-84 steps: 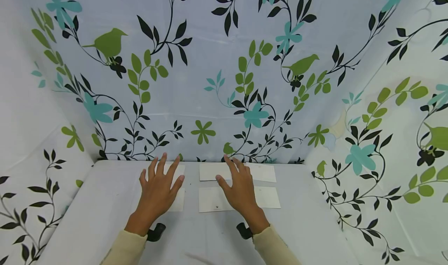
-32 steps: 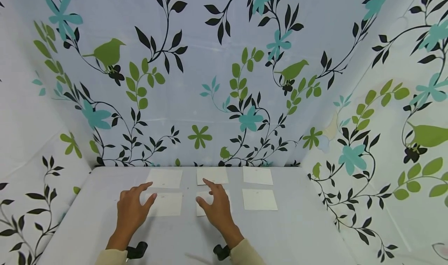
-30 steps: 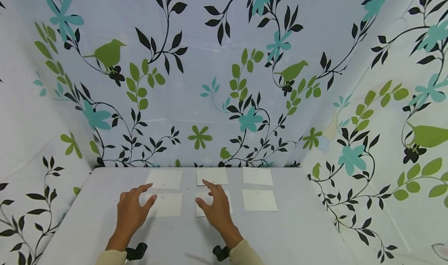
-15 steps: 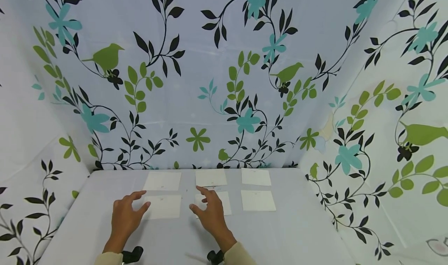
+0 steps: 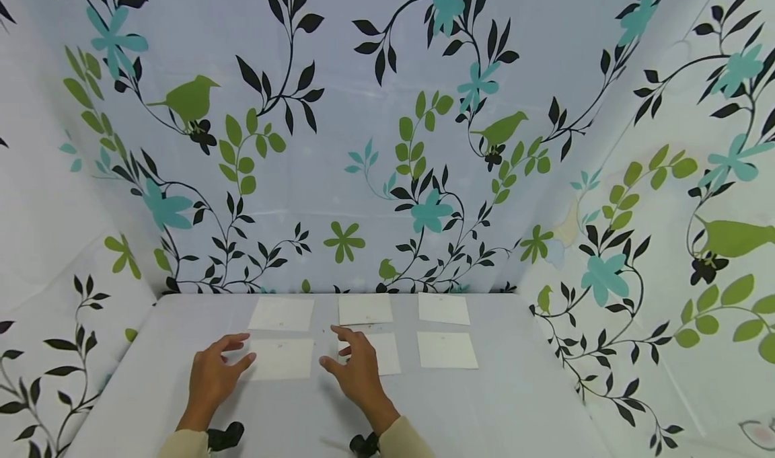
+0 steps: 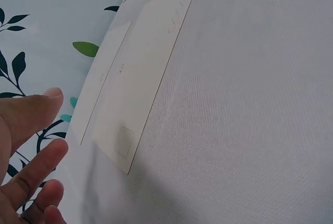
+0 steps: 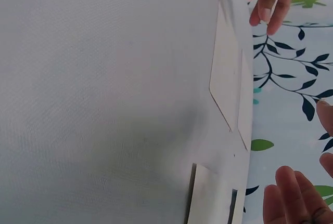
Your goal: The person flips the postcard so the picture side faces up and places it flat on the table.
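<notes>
Off-white paper cards lie flat in two rows of three on the white-covered table. My left hand [image 5: 212, 374] hovers beside the left edge of the near-left card [image 5: 281, 359], fingers loosely bent and holding nothing. In the left wrist view a card [image 6: 140, 73] carries a faint printed rectangle in one corner and a row of small marks. My right hand [image 5: 357, 367] hangs over the left part of the near-middle card [image 5: 384, 354], partly hiding it, thumb and fingers apart with nothing between them. The right wrist view catches my right fingers [image 7: 296, 198] at its lower right.
Behind the cards, the far-middle one [image 5: 365, 309] among them, a patterned cloth [image 5: 315, 175] rises from the table's far edge. Similar cloth [image 5: 636, 350] stands at the sides. On the right lie the far-right card [image 5: 444, 308] and near-right card [image 5: 447, 350]. The white table [image 5: 484, 411] extends toward me.
Both hands have drawn back toward me and to the left, from over the cards with fingers spread to a looser bend. The cards now form three separate columns; lately they stay still.
</notes>
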